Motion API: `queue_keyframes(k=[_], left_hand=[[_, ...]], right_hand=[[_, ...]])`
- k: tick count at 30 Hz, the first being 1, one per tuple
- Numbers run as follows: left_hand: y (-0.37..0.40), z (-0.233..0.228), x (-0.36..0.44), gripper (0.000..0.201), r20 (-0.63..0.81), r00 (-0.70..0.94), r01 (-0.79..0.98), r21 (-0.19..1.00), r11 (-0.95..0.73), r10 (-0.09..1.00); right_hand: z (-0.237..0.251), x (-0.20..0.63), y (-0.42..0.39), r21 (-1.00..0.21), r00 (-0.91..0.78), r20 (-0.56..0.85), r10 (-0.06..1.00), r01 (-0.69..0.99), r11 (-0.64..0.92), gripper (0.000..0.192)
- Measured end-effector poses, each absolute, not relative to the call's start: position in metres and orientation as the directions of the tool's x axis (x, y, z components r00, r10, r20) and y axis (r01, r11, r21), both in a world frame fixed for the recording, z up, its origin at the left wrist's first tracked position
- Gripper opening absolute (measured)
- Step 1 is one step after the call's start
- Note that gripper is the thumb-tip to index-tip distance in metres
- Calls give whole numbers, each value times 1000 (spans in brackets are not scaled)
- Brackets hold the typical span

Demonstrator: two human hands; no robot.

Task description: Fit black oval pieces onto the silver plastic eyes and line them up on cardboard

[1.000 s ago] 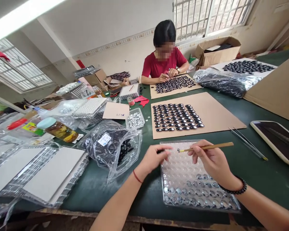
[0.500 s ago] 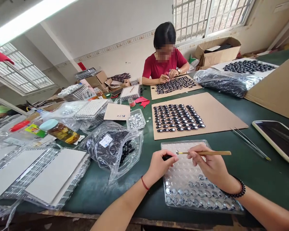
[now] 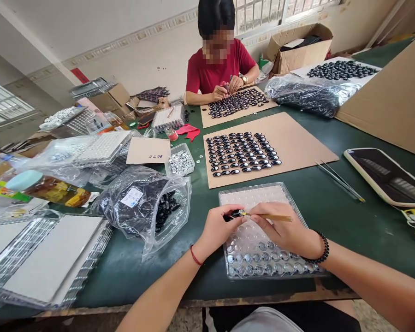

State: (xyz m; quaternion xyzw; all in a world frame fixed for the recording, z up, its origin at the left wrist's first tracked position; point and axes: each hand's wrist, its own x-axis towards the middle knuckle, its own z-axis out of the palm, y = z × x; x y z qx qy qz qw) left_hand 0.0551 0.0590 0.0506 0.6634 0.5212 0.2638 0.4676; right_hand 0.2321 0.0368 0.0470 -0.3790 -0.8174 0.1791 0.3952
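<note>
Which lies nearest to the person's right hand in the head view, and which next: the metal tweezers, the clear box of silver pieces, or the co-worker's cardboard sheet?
From the right hand, nearest first:
1. Metal tweezers, on the green table to the right and beyond the hand.
2. Clear box of silver pieces, to the left and beyond.
3. Co-worker's cardboard sheet, far across the table.

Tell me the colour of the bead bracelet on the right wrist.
Black; the bead bracelet shows clearly in the head view.

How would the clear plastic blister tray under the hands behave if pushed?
The clear plastic blister tray looks thin and moulded, so probably light and flexible. On the smooth green table it would likely slide easily; the small clear domes in its near rows might jostle.
</note>
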Motion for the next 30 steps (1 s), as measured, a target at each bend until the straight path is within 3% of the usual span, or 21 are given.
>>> queue_keyframes(k=[10, 16, 18, 20, 23, 26, 30], left_hand=[[56, 51, 56, 24, -89, 288, 458, 887, -56, 953], [52, 51, 58, 21, -73, 225, 410, 912, -27, 972], [50, 53, 58, 21, -98, 248, 381, 924, -4, 964], [49, 55, 57, 21, -130, 290, 357, 934, 18, 948], [46, 57, 58, 22, -190, 335, 334, 940, 72, 923], [44, 57, 58, 25, -220, 329, 323, 940, 110, 918], [42, 60, 57, 26, -130, 320, 318, 948, 23, 938]], right_hand=[[44, 228, 36, -548, -417, 544, 728, 480, 685, 15], [41, 226, 36, -634, -413, 536, 736, 378, 674, 15], [42, 227, 40, -778, -367, 450, 814, 286, 559, 18], [43, 229, 45, -936, -313, 266, 912, 142, 321, 26], [42, 229, 50, -999, -301, 42, 953, 14, 48, 36], [42, 224, 48, -995, -303, 8, 953, 94, 38, 28], [46, 219, 44, -989, -341, -61, 938, 151, -10, 12]])
